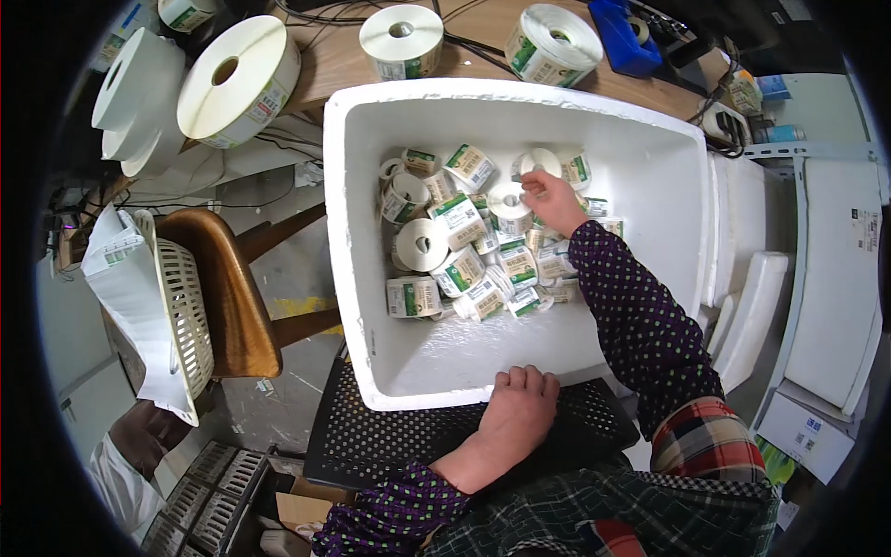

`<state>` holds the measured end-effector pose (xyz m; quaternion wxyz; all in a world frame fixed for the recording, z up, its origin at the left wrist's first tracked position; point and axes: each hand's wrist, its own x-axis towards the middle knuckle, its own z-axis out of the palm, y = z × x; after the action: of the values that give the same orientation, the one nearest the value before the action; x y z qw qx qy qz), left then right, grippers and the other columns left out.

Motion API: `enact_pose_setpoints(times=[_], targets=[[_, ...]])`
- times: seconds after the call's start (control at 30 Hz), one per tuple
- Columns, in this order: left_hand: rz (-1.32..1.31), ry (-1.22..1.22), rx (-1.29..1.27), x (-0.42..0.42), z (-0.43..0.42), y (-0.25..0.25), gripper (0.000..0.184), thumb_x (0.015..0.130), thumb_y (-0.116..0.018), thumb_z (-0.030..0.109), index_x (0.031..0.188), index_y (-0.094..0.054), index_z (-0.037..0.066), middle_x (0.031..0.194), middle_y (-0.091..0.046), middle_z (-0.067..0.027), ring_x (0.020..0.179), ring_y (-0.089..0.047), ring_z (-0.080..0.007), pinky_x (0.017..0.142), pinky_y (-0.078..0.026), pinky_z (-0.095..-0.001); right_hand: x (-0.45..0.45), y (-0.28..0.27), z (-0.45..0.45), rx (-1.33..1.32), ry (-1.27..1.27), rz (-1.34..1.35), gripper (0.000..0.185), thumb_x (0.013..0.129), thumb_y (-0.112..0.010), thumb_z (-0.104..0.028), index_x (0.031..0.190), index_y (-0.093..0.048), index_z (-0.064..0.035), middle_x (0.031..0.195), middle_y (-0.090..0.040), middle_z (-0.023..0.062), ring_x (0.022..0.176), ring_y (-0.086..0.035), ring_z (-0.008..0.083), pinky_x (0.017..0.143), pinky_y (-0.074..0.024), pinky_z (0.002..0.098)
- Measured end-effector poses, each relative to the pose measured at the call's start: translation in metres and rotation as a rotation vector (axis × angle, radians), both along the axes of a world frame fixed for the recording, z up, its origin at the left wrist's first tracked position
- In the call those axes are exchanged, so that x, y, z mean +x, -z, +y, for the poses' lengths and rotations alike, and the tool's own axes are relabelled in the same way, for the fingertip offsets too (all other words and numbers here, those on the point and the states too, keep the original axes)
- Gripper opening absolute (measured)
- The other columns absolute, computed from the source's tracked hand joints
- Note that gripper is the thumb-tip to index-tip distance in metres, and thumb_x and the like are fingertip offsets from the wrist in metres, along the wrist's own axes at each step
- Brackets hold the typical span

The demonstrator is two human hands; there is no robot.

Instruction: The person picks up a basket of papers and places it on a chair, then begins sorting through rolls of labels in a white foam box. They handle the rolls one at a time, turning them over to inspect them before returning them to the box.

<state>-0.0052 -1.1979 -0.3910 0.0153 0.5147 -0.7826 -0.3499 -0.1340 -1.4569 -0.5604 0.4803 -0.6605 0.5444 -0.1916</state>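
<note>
A large white foam box (518, 91) holds a heap of small label rolls (458, 219), printed in white, green and beige. My right hand (554, 204) reaches into the box from the right. Its fingers are bent together at the edge of a pale label roll (540, 160) on top of the heap; the grip is partly hidden. Just left of those fingertips lies another label roll (507, 199). My left hand (520, 408) is at the near side of the box, its fingers curled over the front rim.
On the wooden desk (325, 58) stand a big label roll (264, 97), two smaller rolls and a blue tape dispenser (624, 39). A brown chair (223, 297) and white basket (190, 325) are at left. Under the box is a black perforated surface (348, 436). Foam pieces (750, 320) lean at right.
</note>
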Motion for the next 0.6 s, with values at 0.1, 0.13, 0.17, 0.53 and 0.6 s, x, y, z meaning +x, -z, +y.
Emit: enact_pose_setpoints(times=[0.1, 0.13, 0.17, 0.53, 0.6], targets=[[0.008, 0.004, 0.008, 0.001, -0.001, -0.002, 0.045, 0.076, -0.069, 0.030, 0.110, -0.057, 0.003, 0.096, -0.056, -0.0127, 0.091, -0.055, -0.0280, 0.079, -0.045, -0.0392, -0.021, 0.004, 0.017, -0.243, -0.364, 0.378, 0.054, 0.071, -0.067, -0.008, 0.123, -0.054, -0.0059, 0.126, -0.053, 0.0151, 0.113, -0.053, 0.0315, 0.096, -0.0435, 0.0426], [0.012, 0.001, 0.019, 0.001, -0.002, -0.002, 0.045, 0.076, -0.069, 0.030, 0.109, -0.057, 0.003, 0.096, -0.056, -0.0128, 0.091, -0.055, -0.0280, 0.079, -0.045, -0.0390, -0.023, 0.009, 0.023, -0.243, -0.364, 0.380, 0.054, 0.071, -0.067, -0.008, 0.123, -0.054, -0.0059, 0.126, -0.053, 0.0151, 0.113, -0.053, 0.0315, 0.096, -0.0435, 0.0426], [0.013, 0.002, 0.021, 0.001, -0.002, -0.002, 0.045, 0.076, -0.069, 0.030, 0.109, -0.057, 0.003, 0.096, -0.056, -0.0128, 0.091, -0.055, -0.0280, 0.079, -0.045, -0.0390, -0.022, 0.012, 0.031, -0.310, -0.373, 0.389, 0.055, 0.071, -0.067, -0.010, 0.124, -0.054, -0.0071, 0.127, -0.052, 0.0139, 0.114, -0.052, 0.0328, 0.096, -0.0436, 0.0424], [-0.009, -0.007, -0.090, 0.000, 0.001, 0.003, 0.042, 0.076, -0.068, 0.029, 0.106, -0.058, 0.002, 0.094, -0.057, -0.0119, 0.088, -0.055, -0.0265, 0.076, -0.045, -0.0380, 0.001, 0.026, 0.017, -0.474, -0.657, 0.717, 0.047, 0.071, -0.071, -0.014, 0.117, -0.059, -0.0115, 0.127, -0.049, 0.0072, 0.097, -0.058, 0.0279, 0.083, -0.0482, 0.0391], [-0.019, -0.003, -0.086, 0.001, 0.000, 0.002, 0.040, 0.077, -0.066, 0.029, 0.106, -0.058, 0.002, 0.094, -0.057, -0.0122, 0.088, -0.055, -0.0262, 0.076, -0.044, -0.0376, -0.001, 0.021, 0.013, -0.248, -0.589, 0.634, 0.046, 0.071, -0.074, -0.017, 0.115, -0.060, -0.0072, 0.126, -0.049, 0.0104, 0.100, -0.057, 0.0308, 0.086, -0.0477, 0.0391]])
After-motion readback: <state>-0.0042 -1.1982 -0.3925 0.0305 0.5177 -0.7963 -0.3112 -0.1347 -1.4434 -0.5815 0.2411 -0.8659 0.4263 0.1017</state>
